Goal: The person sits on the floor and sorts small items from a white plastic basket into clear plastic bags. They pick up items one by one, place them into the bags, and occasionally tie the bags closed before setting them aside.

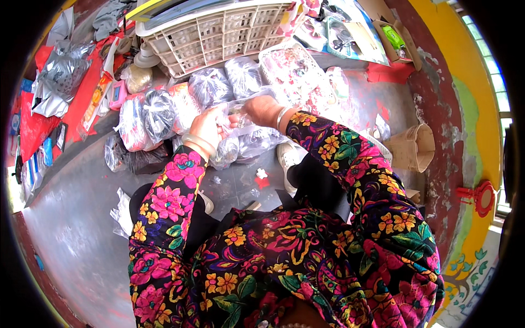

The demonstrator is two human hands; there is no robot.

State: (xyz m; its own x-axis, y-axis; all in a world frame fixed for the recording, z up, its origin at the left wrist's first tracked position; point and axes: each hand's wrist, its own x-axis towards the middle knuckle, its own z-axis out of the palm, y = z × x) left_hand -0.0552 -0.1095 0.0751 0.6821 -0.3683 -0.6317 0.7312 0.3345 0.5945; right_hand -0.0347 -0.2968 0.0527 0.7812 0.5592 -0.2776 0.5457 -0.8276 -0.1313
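Note:
My left hand, a pale bangle at its wrist, has its fingers curled at the edge of a clear plastic bag. Close beside it on the right, my right hand grips the same bag's gathered upper part with bent fingers. Small greyish things show through the film, too blurred to name. Behind my hands stand knotted clear bags with dark contents. A white basket full of red and white small pieces is just beyond my right hand.
A big cream plastic crate lies across the far side. More filled bags crowd the left. An open cardboard box sits far right, a brown paper container nearer by the wall. White scraps lie on the grey floor.

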